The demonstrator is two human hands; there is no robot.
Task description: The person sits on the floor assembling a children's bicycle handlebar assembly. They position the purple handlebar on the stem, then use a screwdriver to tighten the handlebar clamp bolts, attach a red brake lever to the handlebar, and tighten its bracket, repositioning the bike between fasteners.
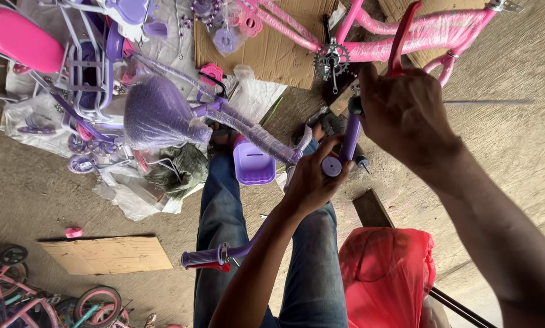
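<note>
Assembly stands partway: left hand (312, 182) grips the purple handlebar (236, 252) at one end, fingers closed round its purple grip (344, 149), over the lap. Right hand (403, 112) clasps a red tool (400, 39). Pink frame (430, 33) lies bare on the floor; purple parts (163, 112) remain wrapped.

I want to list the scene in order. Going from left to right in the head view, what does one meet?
Glossy pink seat → purple wrapped saddle → purple plastic box → left hand on purple handlebar grip → right hand.
</note>
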